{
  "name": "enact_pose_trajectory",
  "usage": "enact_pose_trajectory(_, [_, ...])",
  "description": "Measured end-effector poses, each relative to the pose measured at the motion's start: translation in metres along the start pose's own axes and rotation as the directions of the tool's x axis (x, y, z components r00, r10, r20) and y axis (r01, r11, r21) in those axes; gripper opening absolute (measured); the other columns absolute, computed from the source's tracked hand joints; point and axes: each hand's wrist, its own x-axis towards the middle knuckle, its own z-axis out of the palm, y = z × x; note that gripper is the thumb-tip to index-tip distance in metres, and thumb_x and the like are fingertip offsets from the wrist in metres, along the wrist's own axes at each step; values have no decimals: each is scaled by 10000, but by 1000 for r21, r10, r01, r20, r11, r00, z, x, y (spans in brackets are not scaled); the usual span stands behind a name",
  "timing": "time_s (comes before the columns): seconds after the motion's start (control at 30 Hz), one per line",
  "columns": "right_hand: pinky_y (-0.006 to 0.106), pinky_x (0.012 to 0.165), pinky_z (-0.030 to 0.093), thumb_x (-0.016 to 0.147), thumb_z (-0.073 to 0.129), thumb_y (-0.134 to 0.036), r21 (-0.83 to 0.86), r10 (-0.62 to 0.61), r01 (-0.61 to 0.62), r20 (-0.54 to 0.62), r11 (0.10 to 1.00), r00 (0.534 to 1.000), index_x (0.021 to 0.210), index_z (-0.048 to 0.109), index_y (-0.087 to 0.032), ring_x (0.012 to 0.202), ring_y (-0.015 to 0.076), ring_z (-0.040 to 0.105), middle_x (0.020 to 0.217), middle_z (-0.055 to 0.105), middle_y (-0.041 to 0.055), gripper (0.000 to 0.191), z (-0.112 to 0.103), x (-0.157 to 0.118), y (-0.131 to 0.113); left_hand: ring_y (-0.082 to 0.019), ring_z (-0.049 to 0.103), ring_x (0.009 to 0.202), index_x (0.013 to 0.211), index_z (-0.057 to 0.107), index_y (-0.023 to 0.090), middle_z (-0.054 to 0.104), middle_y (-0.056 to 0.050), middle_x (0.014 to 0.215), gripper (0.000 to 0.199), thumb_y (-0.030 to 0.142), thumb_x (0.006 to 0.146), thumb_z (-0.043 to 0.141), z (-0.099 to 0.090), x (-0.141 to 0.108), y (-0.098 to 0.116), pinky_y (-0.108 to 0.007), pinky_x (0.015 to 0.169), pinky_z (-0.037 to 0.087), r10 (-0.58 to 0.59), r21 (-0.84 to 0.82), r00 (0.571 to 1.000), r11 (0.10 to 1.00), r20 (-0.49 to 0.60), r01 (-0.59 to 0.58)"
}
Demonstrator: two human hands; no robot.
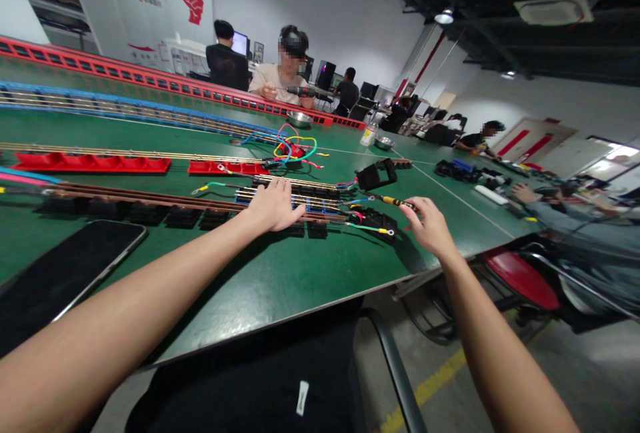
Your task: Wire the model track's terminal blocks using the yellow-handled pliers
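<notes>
Found rod assy (320, 205) by near edge of green surface (260, 286), under flat, unclenched L hand (275, 205). Saw screwdriver (395, 202) gripped in R hand (429, 223). Noted metal bowls (300, 122) twd far edge; cannot make out contents. Logged monitors (241, 44) in rm beyond.

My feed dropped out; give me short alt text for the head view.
A person's right hand holds a yellow-and-black screwdriver by the wired ends of long strips on a green table, while the left hand lies palm-down across them. A dark phone lies at near left; opposite, a co-worker holds a power tool.
</notes>
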Motion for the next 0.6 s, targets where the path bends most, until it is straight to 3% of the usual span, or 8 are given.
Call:
enact_pose_trajectory(0.13, [379,528,556,895,506,-510,85,115,-109,-71,990,991,938,664,-196,841,266,606,990,572,126,353,11,-11,-1,-345,295,1420,1449,357,9,312,-229,1541,762,564,932,277,-1,0,0,-482,1062,367,0,-5,1000,1000,11,0])
enact_pose_trajectory(0.33, [446,750,544,897,509,-458,38,89,-83,-193,996,977,910,676,-199,914,285,601,958,605,132,308,33,-16,-5,-336,301,1419,1458,345,18,336,-223,1532,763,566,931,278,-2,0,1,-480,1057,376,-3,3,1000,1000,0,3])
enact_pose_trajectory(0.6, [445,811,522,904,501,-425,37,85,-78,-265,996,961,909,676,-200,943,283,599,963,613,132,285,40,-17,-13,-347,285,1426,1461,336,3,323,-230,1536,773,563,931,284,-3,-1,2,-476,1065,368,-6,-7,1000,1000,10,6])
